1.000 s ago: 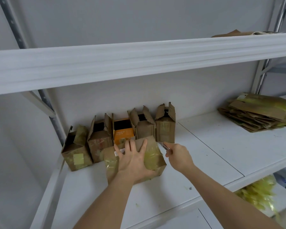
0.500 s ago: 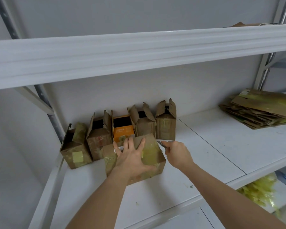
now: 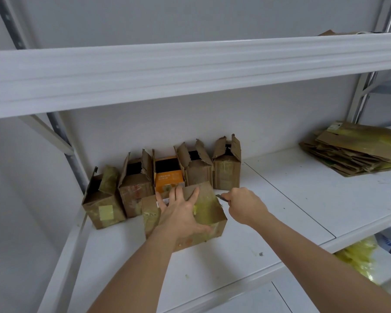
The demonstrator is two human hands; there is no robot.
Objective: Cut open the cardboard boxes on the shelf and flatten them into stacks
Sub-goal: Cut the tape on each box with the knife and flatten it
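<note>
A closed brown cardboard box (image 3: 210, 211) with yellowish tape lies on the white shelf (image 3: 291, 195) in front of a row of boxes. My left hand (image 3: 182, 214) lies flat on its top, fingers spread, pressing it down. My right hand (image 3: 244, 205) grips a small knife (image 3: 221, 197) whose blade touches the box's right top edge. Behind stand several opened boxes with raised flaps (image 3: 196, 168), one of them orange (image 3: 168, 178).
A stack of flattened cardboard (image 3: 357, 149) lies at the shelf's far right. An upper shelf beam (image 3: 190, 71) hangs overhead with cardboard on top. Yellow tape scraps (image 3: 357, 258) lie on a lower level at right. Grey uprights stand at left and right.
The view has shifted slightly. My hands stay on the box, the left one pressing its top and the right one keeping the knife at its right edge.
</note>
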